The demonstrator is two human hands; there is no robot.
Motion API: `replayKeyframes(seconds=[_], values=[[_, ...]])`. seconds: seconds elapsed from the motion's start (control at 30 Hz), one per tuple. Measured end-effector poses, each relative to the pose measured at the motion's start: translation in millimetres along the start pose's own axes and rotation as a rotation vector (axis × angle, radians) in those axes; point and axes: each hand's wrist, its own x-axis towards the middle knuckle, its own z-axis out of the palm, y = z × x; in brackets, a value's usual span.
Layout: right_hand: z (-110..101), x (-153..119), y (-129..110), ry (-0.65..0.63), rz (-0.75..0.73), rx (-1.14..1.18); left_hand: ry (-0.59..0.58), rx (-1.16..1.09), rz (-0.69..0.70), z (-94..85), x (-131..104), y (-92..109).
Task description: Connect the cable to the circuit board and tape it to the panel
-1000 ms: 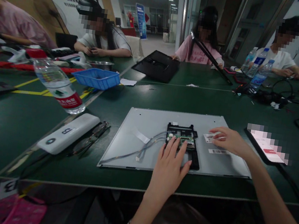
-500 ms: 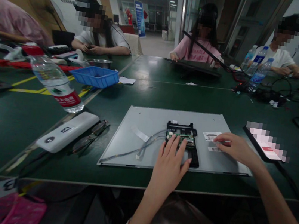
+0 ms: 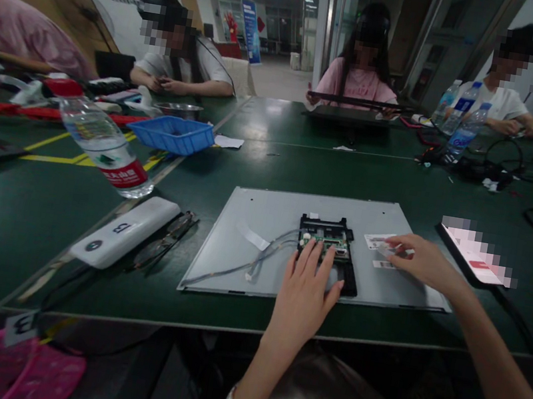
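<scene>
A flat grey panel (image 3: 242, 223) lies on the green table. On it sits a black plastic frame (image 3: 351, 282) with a green circuit board (image 3: 340, 243); grey cables (image 3: 229, 273) run from it to the panel's lower left corner. My left hand (image 3: 306, 287) rests with spread fingers on the board and frame, holding nothing. Over the labels (image 3: 375, 241) on the panel's right side is my right hand (image 3: 419, 259), its thumb and fingers pinching a small, whitish, see-through piece. A clear strip (image 3: 255, 238) lies left of the frame.
Left of the panel are a white power bank (image 3: 127, 231), glasses (image 3: 166, 241), a water bottle (image 3: 107, 147) and a blue tray (image 3: 175, 136). A lit phone (image 3: 475, 256) lies to the right. People sit across the table (image 3: 273, 160); one holds a dark bar.
The whitish piece in my right hand shows more clearly. My left hand stays on the board. Across the table, the person's long dark bar has swung from slanted to level.
</scene>
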Motion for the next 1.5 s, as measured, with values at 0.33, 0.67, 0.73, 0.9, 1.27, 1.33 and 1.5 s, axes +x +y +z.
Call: replayKeyframes(seconds=[0.33, 0.67, 0.73, 0.9, 1.27, 1.33, 1.5], values=[[-2, -1, -6, -0.129, 0.007, 0.113, -0.011, -0.005, -0.005, -0.7, 1, 1], [9, 13, -33, -0.249, 0.076, 0.575, 0.005, -0.011, 0.005, -1.0, 0, 1], [14, 17, -37, -0.287, 0.077, 0.635, 0.004, -0.003, 0.008, -1.1, -1, 1], [26, 20, -38, -0.237, 0.092, 0.649, 0.018, 0.038, 0.002, -3.2, 0, 1], [40, 11, -47, 0.027, -0.036, 0.423, 0.018, -0.021, 0.041, 7.7, 16, 36], [40, 9, -50, 0.046, -0.046, 0.372, 0.021, -0.023, 0.014, 12.1, 18, 40], [39, 5, -52, 0.042, -0.093, 0.257, 0.041, -0.04, 0.022, 14.2, 17, 38]])
